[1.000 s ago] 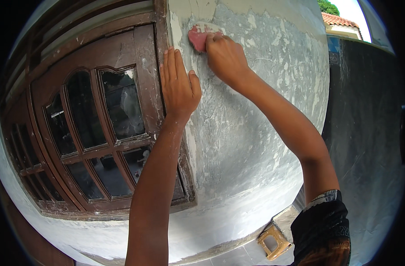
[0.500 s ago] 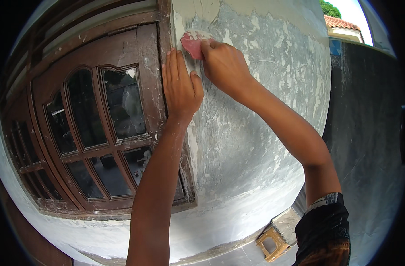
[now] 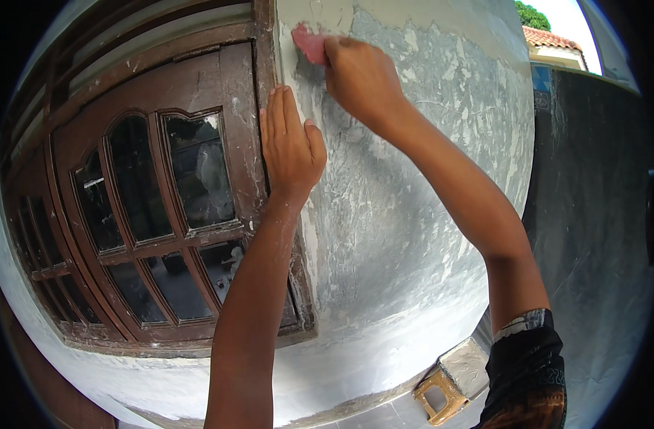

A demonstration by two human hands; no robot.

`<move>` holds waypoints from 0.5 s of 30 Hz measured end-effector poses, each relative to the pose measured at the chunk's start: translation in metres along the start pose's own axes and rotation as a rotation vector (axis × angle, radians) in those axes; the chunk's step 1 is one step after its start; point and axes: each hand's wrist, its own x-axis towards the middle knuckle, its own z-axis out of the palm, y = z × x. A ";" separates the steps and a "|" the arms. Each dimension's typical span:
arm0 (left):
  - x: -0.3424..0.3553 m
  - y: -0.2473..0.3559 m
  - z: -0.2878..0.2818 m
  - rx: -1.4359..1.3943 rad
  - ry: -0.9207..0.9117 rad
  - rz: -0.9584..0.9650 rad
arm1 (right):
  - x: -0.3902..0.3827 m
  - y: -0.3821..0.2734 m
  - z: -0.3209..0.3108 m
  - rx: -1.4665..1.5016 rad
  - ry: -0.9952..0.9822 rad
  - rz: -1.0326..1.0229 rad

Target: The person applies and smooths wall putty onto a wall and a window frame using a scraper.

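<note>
My right hand [image 3: 362,82] is closed on a pink scraper [image 3: 310,44], a flat piece whose edge lies against the wall near the top of the window frame. Grey wall [image 3: 420,143] with patchy whitish filler spreads below and to the right of it; a smoother cream layer [image 3: 427,21] covers the wall above. My left hand [image 3: 293,146] rests flat, fingers stretched upward, where the brown wooden window frame [image 3: 264,43] meets the wall. It holds nothing.
Left of my hands is a wooden window [image 3: 137,207] with several glass panes. On the floor at lower right stand a yellow-brown stool [image 3: 441,395] and a board smeared with grey paste [image 3: 466,366]. A dark wall [image 3: 591,200] stands at the right.
My right hand and the pink scraper have moved up the wall, into the cream layer's lower part. My left hand stays nearly in place.
</note>
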 end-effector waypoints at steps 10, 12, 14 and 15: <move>0.002 0.001 0.000 -0.019 -0.054 -0.083 | -0.013 -0.002 0.018 -0.127 -0.072 -0.041; 0.002 -0.002 -0.003 -0.019 -0.061 -0.065 | -0.015 -0.011 0.012 0.011 -0.027 -0.067; 0.003 -0.001 -0.004 -0.028 -0.090 -0.038 | 0.018 0.006 0.003 -0.041 0.004 -0.039; 0.005 0.000 -0.003 -0.033 -0.089 -0.035 | 0.036 0.019 0.002 -0.088 0.038 -0.011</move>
